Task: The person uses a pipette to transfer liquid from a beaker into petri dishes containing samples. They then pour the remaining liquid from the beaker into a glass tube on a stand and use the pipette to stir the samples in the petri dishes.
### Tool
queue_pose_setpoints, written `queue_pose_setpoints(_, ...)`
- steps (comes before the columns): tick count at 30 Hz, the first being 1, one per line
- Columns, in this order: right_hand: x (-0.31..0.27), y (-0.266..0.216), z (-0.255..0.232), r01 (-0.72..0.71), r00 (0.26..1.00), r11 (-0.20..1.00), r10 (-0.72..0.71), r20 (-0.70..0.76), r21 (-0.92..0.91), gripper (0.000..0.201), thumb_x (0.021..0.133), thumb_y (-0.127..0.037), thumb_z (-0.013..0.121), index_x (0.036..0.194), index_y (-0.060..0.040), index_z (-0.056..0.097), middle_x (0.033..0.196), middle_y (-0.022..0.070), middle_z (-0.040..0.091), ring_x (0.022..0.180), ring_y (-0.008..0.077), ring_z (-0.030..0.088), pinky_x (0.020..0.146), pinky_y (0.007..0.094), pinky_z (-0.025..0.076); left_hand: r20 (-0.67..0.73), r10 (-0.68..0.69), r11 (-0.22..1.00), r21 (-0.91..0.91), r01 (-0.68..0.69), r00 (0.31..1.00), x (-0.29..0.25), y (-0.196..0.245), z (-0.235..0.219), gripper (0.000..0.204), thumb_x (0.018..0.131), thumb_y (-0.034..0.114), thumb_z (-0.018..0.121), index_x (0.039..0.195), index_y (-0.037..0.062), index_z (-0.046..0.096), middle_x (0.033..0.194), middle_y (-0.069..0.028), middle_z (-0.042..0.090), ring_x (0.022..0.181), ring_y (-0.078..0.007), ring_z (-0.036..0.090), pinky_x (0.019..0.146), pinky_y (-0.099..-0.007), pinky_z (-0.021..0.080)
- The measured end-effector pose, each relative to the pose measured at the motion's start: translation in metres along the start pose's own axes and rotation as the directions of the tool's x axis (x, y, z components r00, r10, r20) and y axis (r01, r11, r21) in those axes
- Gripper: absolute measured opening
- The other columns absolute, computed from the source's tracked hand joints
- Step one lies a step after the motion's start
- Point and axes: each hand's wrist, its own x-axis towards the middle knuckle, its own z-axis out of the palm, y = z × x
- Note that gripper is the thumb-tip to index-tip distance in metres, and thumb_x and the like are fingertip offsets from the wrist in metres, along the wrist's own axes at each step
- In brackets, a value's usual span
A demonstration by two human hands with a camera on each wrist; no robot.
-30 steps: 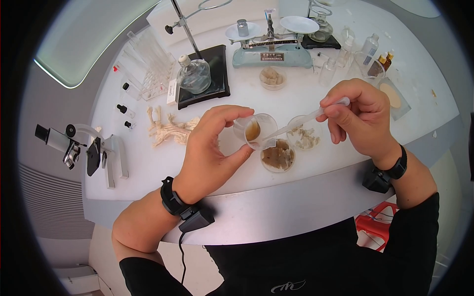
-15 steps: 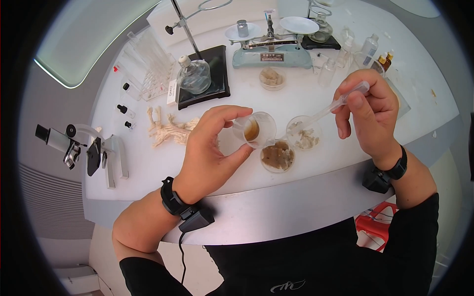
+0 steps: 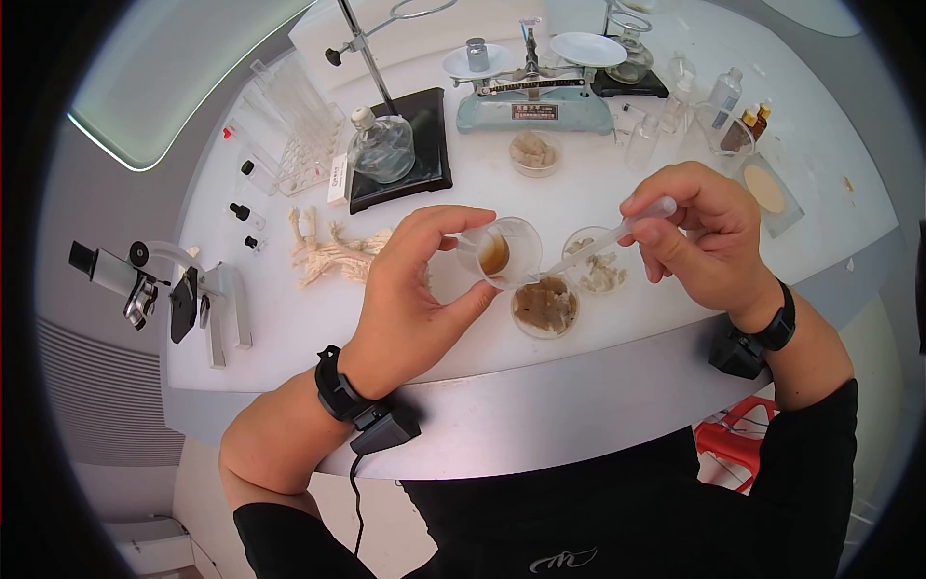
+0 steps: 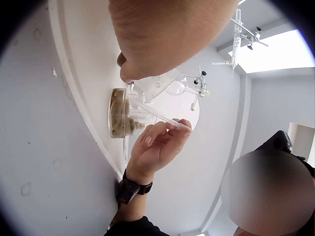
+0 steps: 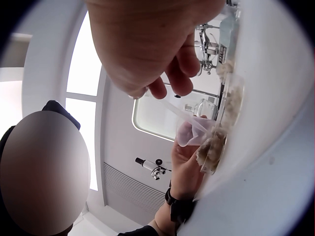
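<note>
My left hand [image 3: 410,289] grips a small clear plastic beaker [image 3: 521,249], tilted to the right, with brownish liquid in its bottom. Between the thumb and fingers of my right hand [image 3: 704,236] is a clear plastic dropper [image 3: 593,248]. Its tip points down and left, right at the beaker's lip and above a petri dish of soaked brown pieces [image 3: 545,307]. Partly behind the dropper lies a second petri dish [image 3: 619,259] with paler torn pieces. In the right wrist view, the dropper tip shows close over the brown pieces [image 5: 210,152].
Behind the hands stand a balance scale [image 3: 533,111], a dish of pale lumps [image 3: 533,152] and a stand with a glass flask [image 3: 384,150]. To the left are a microscope [image 3: 183,289], test tubes [image 3: 294,106] and a pale branching piece [image 3: 333,249]. Small bottles [image 3: 725,92] stand at the right.
The dropper tip has left the beaker and now sits at its lip. My right hand rose to the right, then came back down and left. The left hand stays nearly still.
</note>
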Motion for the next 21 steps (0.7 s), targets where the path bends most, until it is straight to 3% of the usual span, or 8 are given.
queue_pose_setpoints(5, -0.0006, 0.0031, -0.0024, 0.006, 1.000, 0.999, -0.004, 0.030, -0.044, 0.007, 0.109, -0.005, 0.078, 0.115, -0.0006, 0.079, 0.103, 0.0064, 0.080, 0.068, 0.0048, 0.069, 0.057, 0.0204, 0.052, -0.001, 0.001, 1.000, 0.008, -0.001, 1.000, 0.0000, 0.0013, 0.0000, 0.060, 0.089, 0.003, 0.091, 0.144, 0.0058, 0.070, 0.144, -0.0093, 0.074, 0.130, -0.0228, 0.069, 0.110, -0.0391, 0.054)
queue_pose_setpoints(21, 0.0020, 0.0003, -0.0032, 0.072, 0.996, 0.990, -0.066, 0.053, -0.118, 0.008, 0.111, -0.005, 0.075, 0.112, -0.0006, 0.081, 0.098, 0.0080, 0.081, 0.065, 0.0061, 0.069, 0.056, 0.0212, 0.053, -0.003, 0.002, 1.000, 0.013, -0.002, 1.000, 0.0001, 0.0009, 0.0006, 0.059, 0.089, 0.005, 0.092, 0.144, 0.0062, 0.070, 0.144, -0.0091, 0.074, 0.130, -0.0228, 0.069, 0.109, -0.0390, 0.055)
